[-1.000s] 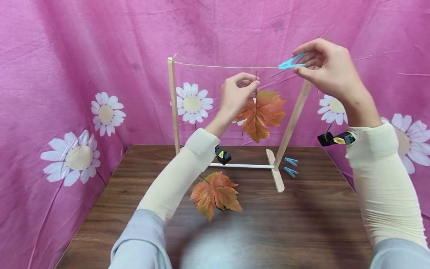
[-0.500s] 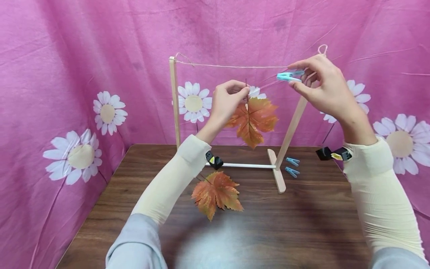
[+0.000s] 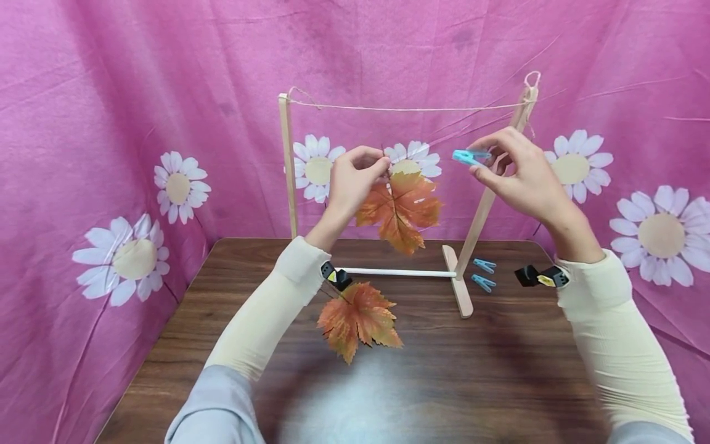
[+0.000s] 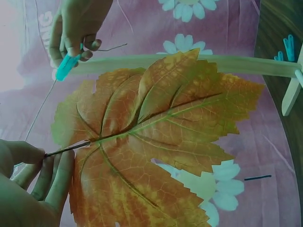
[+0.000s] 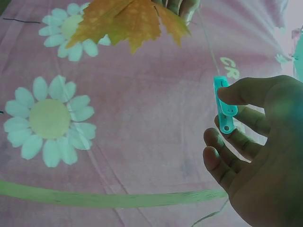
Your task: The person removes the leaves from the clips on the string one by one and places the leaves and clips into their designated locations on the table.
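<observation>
In the head view my left hand (image 3: pixel 357 182) pinches the thin dark stem of an orange autumn leaf (image 3: pixel 400 213), which hangs below the string (image 3: pixel 388 109). My right hand (image 3: pixel 524 176) grips a light blue clothespin (image 3: pixel 470 157) between thumb and fingers, to the right of the leaf and under the string. The left wrist view shows the leaf (image 4: pixel 151 127) spread wide, its stem between thumb and fingers. In the right wrist view the clothespin (image 5: pixel 223 104) lies between the thumb and a finger.
A wooden frame with a left post (image 3: pixel 287 166) and a right post (image 3: pixel 482 216) carries the string. A white rod (image 3: pixel 399 272) joins its feet. Another autumn leaf (image 3: pixel 360 320) lies on the brown table (image 3: pixel 499 370). Two blue clothespins (image 3: pixel 484 282) lie beside the right foot.
Both hands have moved down and to the left, the left with the leaf and the right with the clothespin. The clothespin was at the string a second ago and is now below it.
</observation>
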{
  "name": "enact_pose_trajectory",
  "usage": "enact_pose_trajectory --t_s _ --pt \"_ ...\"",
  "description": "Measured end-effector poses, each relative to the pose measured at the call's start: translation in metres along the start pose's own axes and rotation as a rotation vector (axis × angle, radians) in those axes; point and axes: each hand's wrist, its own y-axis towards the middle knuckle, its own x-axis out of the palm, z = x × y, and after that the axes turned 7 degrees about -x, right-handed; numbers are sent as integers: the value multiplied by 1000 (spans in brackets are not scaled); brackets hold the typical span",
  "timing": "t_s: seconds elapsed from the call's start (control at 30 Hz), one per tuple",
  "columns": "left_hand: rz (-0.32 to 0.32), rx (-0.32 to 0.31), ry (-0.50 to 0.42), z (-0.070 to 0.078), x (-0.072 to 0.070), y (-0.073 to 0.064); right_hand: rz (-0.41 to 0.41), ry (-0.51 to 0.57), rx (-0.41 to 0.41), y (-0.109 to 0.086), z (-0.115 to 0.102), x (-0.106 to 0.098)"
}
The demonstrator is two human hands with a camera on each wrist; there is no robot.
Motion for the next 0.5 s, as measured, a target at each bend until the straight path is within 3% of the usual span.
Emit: enact_pose_trajectory --t_s 0.5 --pt "41 -35 -57 -14 -21 -9 -54 -61 130 -28 14 17"
